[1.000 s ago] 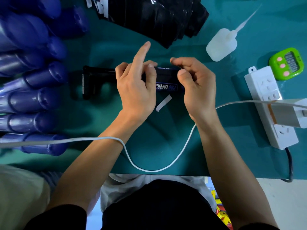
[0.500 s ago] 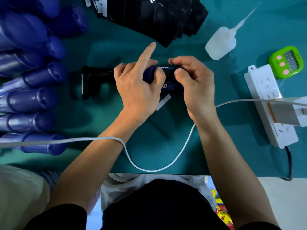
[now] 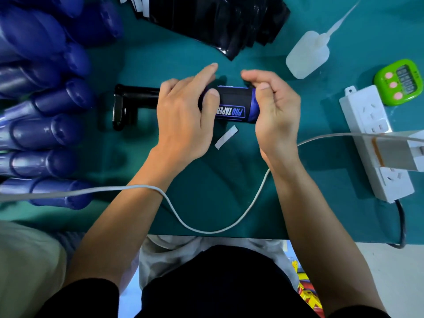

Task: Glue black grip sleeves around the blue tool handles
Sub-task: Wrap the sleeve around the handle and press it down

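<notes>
One teal tabletop [image 3: 206, 198] carries everything: smooth, rounded blue tool handles [image 3: 48, 131] ranked at left and a glossy stack of flat black grip sleeves [image 3: 218, 21] at the far edge, both likely kept within reach. At centre the left hand [image 3: 183, 125] and right hand [image 3: 275, 111] each curl their grip round the held handle [image 3: 254, 104], which seems propped on a black post [image 3: 137, 97], likely pressing its printed sleeve [image 3: 231, 102] snug while glue sets. A translucent, long-nozzled glue bottle [image 3: 307, 56] lies nearby.
</notes>
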`<state>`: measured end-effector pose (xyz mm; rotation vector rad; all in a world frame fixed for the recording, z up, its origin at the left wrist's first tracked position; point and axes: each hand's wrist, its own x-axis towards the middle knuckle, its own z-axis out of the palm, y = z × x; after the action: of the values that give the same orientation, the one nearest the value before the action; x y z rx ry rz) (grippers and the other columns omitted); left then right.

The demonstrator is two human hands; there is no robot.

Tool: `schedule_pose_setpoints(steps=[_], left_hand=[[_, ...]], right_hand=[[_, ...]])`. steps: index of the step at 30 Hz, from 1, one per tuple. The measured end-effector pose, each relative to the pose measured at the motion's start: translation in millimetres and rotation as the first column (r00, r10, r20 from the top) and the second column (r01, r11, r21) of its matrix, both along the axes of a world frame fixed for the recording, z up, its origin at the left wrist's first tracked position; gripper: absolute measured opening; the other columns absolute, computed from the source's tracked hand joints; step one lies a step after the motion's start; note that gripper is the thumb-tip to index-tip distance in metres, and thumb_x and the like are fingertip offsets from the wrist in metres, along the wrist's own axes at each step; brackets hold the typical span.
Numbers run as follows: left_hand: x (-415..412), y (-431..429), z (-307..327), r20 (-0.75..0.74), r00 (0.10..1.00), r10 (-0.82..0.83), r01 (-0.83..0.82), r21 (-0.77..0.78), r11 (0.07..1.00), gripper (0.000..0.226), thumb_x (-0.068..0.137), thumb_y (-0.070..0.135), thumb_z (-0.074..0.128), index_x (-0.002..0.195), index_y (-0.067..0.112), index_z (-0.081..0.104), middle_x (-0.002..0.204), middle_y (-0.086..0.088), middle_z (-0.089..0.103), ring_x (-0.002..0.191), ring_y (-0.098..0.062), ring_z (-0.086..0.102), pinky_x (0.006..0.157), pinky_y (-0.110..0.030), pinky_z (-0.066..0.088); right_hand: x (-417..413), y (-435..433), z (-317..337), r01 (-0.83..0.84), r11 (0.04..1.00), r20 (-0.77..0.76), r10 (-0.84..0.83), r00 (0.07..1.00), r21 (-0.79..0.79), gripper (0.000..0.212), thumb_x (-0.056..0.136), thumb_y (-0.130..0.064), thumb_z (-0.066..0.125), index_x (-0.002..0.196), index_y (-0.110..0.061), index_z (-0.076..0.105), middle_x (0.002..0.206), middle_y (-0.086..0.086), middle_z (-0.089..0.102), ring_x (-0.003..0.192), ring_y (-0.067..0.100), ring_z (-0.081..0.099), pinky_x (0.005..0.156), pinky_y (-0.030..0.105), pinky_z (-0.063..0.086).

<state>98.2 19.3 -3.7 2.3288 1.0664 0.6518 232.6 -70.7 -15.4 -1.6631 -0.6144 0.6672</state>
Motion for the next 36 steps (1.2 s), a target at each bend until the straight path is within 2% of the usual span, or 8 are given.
schedule_pose_setpoints(steps=[4, 10, 14, 19, 23, 26, 30, 36], left_hand=[[-13.9, 14.1, 14.0, -0.152, 0.964, -0.217, 0.204, -0.095, 0.974, 0.061, 0.079, 0.029, 0.061, 0.139, 0.019, 0.066, 0.135, 0.005, 0.07, 0.121, -0.016, 0.062, 0.106, -0.027, 0.035], [-17.6, 19.3, 13.5, -0.336, 0.919, -0.206, 0.224, 0.018, 0.974, 0.068, 0.076, 0.032, 0.079, 0.141, 0.018, 0.062, 0.129, 0.001, 0.072, 0.118, -0.025, 0.063, 0.1, -0.038, 0.039], [-23.1, 20.5, 19.1, -0.244, 0.958, -0.154, 0.161, 0.009, 0.987, 0.06, 0.069, 0.03, 0.087, 0.126, 0.019, 0.071, 0.111, -0.002, 0.076, 0.097, -0.024, 0.061, 0.09, -0.034, 0.039], [-21.0, 1.9, 34.1, -0.147, 0.989, -0.012, 0.018, 0.042, 0.999, 0.069, 0.073, 0.045, 0.085, 0.133, 0.015, 0.07, 0.097, -0.01, 0.075, 0.085, -0.031, 0.064, 0.082, -0.036, 0.044], [-24.7, -1.5, 41.9, -0.196, 0.969, -0.149, 0.111, -0.196, 0.974, 0.073, 0.081, 0.053, 0.074, 0.147, 0.027, 0.059, 0.106, -0.001, 0.077, 0.09, -0.026, 0.07, 0.089, -0.036, 0.05], [-27.8, 5.6, 44.0, 0.049, 0.987, -0.152, 0.156, -0.483, 0.862, 0.047, 0.081, 0.047, 0.071, 0.128, 0.05, 0.066, 0.106, 0.024, 0.074, 0.086, -0.007, 0.074, 0.085, -0.023, 0.057], [-16.3, 10.4, 26.2, 0.252, 0.966, 0.052, 0.092, -0.529, 0.844, 0.049, 0.085, 0.031, 0.078, 0.131, 0.037, 0.063, 0.088, 0.01, 0.075, 0.085, -0.015, 0.07, 0.088, -0.031, 0.055], [-5.9, 10.7, 15.5, 0.372, 0.927, 0.033, 0.25, -0.684, 0.685, 0.052, 0.098, 0.026, 0.065, 0.147, 0.017, 0.052, 0.121, -0.005, 0.062, 0.082, -0.011, 0.059, 0.063, -0.02, 0.051]], right_hand=[[5.2, -4.5, 9.0, -0.124, 0.992, -0.087, 0.12, 0.989, -0.034, 0.024, 0.099, -0.029, 0.056, 0.116, -0.025, 0.072, 0.109, -0.011, 0.075, 0.106, 0.01, 0.069, 0.096, 0.037, 0.055], [14.1, -11.0, 10.7, -0.343, 0.924, 0.073, 0.358, 0.931, -0.168, 0.066, 0.071, 0.003, 0.073, 0.131, -0.021, 0.058, 0.12, -0.013, 0.069, 0.12, 0.009, 0.065, 0.103, 0.033, 0.054], [11.4, -9.1, 14.0, -0.31, 0.948, 0.006, 0.31, 0.951, 0.064, 0.066, 0.067, 0.011, 0.073, 0.126, -0.014, 0.055, 0.116, 0.002, 0.068, 0.114, 0.017, 0.066, 0.099, 0.039, 0.055], [-4.9, -3.5, 18.5, -0.127, 0.933, -0.493, 0.29, 0.82, 0.338, 0.055, 0.088, 0.014, 0.058, 0.138, -0.005, 0.044, 0.119, 0.01, 0.063, 0.11, 0.028, 0.061, 0.099, 0.053, 0.055], [-9.3, 2.8, 19.5, 0.019, 0.958, -0.703, 0.196, 0.684, 0.286, 0.043, 0.101, -0.005, 0.048, 0.144, -0.008, 0.047, 0.119, 0.01, 0.07, 0.107, 0.024, 0.067, 0.1, 0.046, 0.056], [-7.0, 7.5, 17.5, 0.061, 0.977, -0.768, 0.119, 0.63, 0.202, 0.053, 0.106, -0.015, 0.042, 0.156, 0.001, 0.036, 0.138, 0.029, 0.057, 0.119, 0.035, 0.057, 0.113, 0.059, 0.043], [-7.6, 6.7, 17.8, -0.003, 0.998, -0.784, 0.047, 0.619, 0.058, 0.044, 0.113, -0.025, 0.043, 0.145, 0.004, 0.053, 0.102, 0.015, 0.077, 0.081, 0.027, 0.073, 0.07, 0.04, 0.062], [-11.3, 10.2, 19.2, -0.17, 0.978, -0.83, 0.196, 0.522, 0.124, 0.053, 0.112, -0.031, 0.042, 0.15, 0.006, 0.044, 0.115, 0.029, 0.066, 0.087, 0.039, 0.068, 0.072, 0.044, 0.061]])
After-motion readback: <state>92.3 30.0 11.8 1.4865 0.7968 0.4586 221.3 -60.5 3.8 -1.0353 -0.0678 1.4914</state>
